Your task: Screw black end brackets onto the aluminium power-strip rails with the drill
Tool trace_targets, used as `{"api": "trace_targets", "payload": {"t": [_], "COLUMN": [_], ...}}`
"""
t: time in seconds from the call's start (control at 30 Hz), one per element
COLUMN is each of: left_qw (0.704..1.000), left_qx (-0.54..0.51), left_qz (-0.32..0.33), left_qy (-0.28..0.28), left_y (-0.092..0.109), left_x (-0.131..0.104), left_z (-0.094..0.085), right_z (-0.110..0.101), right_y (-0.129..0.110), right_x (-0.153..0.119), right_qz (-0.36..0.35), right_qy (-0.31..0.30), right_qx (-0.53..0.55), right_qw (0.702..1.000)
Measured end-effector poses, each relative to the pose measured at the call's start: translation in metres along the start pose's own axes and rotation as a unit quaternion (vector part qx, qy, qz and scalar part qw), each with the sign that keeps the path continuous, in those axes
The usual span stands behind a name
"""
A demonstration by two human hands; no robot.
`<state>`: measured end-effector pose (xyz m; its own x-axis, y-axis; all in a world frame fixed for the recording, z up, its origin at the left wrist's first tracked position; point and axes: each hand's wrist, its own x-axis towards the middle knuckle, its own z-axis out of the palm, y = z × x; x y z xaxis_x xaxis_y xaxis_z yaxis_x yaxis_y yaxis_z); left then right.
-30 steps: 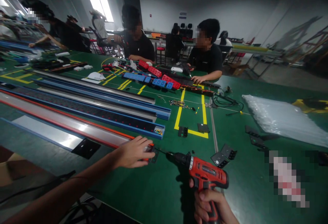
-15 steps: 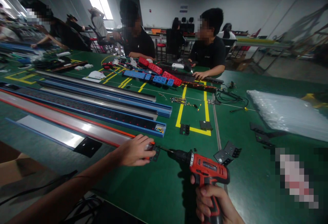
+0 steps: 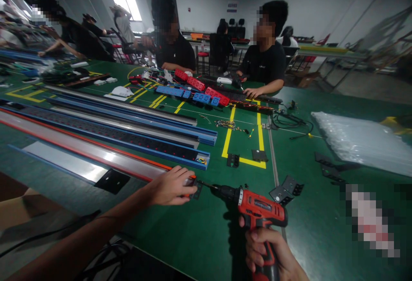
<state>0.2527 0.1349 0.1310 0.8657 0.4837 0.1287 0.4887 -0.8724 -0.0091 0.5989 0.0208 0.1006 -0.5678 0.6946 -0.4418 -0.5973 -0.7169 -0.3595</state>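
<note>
Green table [image 3: 309, 221], seen from above, with a red and black power drill [image 3: 262, 208] at its near side. The drill's grip is wrapped in the curled fingers of the right hand [image 3: 265, 249], one finger at the trigger. Its long bit [image 3: 209, 185] points left, to the end of a long red-edged rail [image 3: 106, 156]. The left hand [image 3: 172, 186] is closed over that end, palm down, fingers bent and slightly apart; a small black bracket [image 3: 198, 190] sticks out just past the fingertips. Whether the bit touches the rail or bracket cannot be made out.

Beyond the red-edged rail lie several blue and silver rails [image 3: 141, 122], roughly side by side. Farther back are red sockets [image 3: 217, 95], blue sockets [image 3: 206, 98] and tangled wires. Loose small metal parts [image 3: 225, 124] lie by yellow tape [image 3: 228, 139]. Black brackets [image 3: 286, 190] sit beyond the drill, and clear plastic wrap [image 3: 357, 143] lies at the right. Across the table, people in black shirts sit; one person's hand [image 3: 252, 92] rests near the sockets.
</note>
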Motion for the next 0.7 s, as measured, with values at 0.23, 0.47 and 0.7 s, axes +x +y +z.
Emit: {"api": "trace_targets", "payload": {"t": [0.23, 0.47, 0.7], "left_qw": [1.0, 0.999, 0.999], "left_qx": [0.019, 0.029, 0.044], "left_qz": [-0.002, -0.003, -0.006], "left_qy": [-0.014, -0.026, -0.022], "left_y": [0.001, 0.0, 0.0], "left_x": [0.001, 0.001, 0.002], "left_z": [0.0, 0.0, 0.001], "right_z": [-0.004, -0.011, -0.015], "right_y": [-0.004, -0.012, -0.017], "right_x": [0.001, 0.003, 0.006], "right_qz": [0.012, 0.033, 0.053], "right_qy": [-0.001, -0.028, -0.046], "right_qx": [0.013, 0.027, 0.026], "right_qw": [1.0, 0.999, 0.997]}}
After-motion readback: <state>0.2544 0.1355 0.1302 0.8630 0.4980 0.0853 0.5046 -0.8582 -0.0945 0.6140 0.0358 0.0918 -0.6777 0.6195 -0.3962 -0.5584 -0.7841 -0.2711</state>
